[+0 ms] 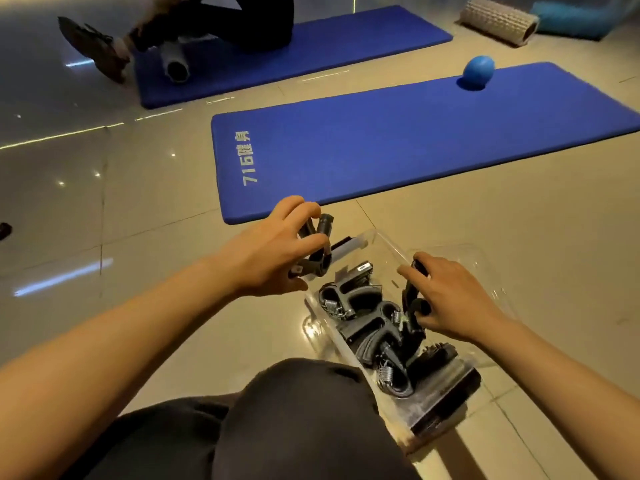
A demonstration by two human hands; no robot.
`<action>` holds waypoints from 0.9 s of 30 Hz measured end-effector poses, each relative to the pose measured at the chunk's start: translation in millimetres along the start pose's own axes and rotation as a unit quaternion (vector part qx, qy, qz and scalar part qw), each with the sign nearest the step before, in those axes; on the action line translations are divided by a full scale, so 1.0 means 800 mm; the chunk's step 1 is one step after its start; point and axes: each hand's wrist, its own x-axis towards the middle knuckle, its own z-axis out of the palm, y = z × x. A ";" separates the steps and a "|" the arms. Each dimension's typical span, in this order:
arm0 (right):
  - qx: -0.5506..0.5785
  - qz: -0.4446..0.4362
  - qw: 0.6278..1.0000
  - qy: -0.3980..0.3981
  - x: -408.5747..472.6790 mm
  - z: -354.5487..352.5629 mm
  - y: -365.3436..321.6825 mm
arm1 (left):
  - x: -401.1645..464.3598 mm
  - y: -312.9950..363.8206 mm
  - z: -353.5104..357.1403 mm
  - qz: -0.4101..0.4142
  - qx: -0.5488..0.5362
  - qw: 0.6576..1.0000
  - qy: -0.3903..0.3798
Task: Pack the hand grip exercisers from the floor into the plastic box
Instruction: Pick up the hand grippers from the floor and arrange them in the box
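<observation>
At twelve o'clock I saw a blue mat (398, 147) carrying a blue ball (478, 71); a foam roller (498, 19) lay at one o'clock.

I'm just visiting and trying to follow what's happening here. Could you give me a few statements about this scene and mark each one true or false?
1. Each hand holds a black hand grip exerciser. True: the left hand grips one at the box's far left corner, and the right hand grips another inside the box.
2. The clear plastic box has nothing in it. False: several hand grip exercisers already lie in it.
3. A blue ball sits on the nearer blue mat. True.
4. The plastic box stands on the blue mat. False: it stands on the tiled floor, beside the mat.
5. The foam roller lies inside the box. False: it lies on the floor far behind the mats.
</observation>
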 end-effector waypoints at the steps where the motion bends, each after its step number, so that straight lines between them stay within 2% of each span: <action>1: 0.001 0.005 1.000 0.002 0.003 0.005 0.000 | 0.002 0.000 0.011 0.005 -0.002 1.000 0.014; 5: 0.018 0.031 0.999 0.019 0.019 0.033 -0.004 | -0.007 0.003 0.079 -0.010 -0.044 0.995 0.087; 10: 0.027 0.053 0.998 0.029 0.032 0.080 -0.013 | -0.028 0.025 0.185 -0.138 -0.186 0.963 0.138; 15: 0.020 -0.028 0.998 0.045 0.035 0.120 -0.028 | -0.046 0.054 0.242 -0.274 -0.276 0.909 0.147; 19: 0.068 -0.060 0.996 0.010 0.017 0.150 -0.068 | -0.051 0.060 0.254 -0.353 -0.301 0.879 0.112; 21: 0.111 -0.057 0.992 -0.012 0.009 0.162 -0.083 | -0.053 0.061 0.258 -0.372 -0.311 0.869 0.098; 24: 0.182 -0.012 0.983 -0.022 0.000 0.176 -0.084 | -0.052 0.064 0.260 -0.380 -0.295 0.872 0.090; 27: 0.188 0.045 0.981 -0.023 -0.002 0.181 -0.066 | -0.051 0.067 0.263 -0.387 -0.282 0.874 0.078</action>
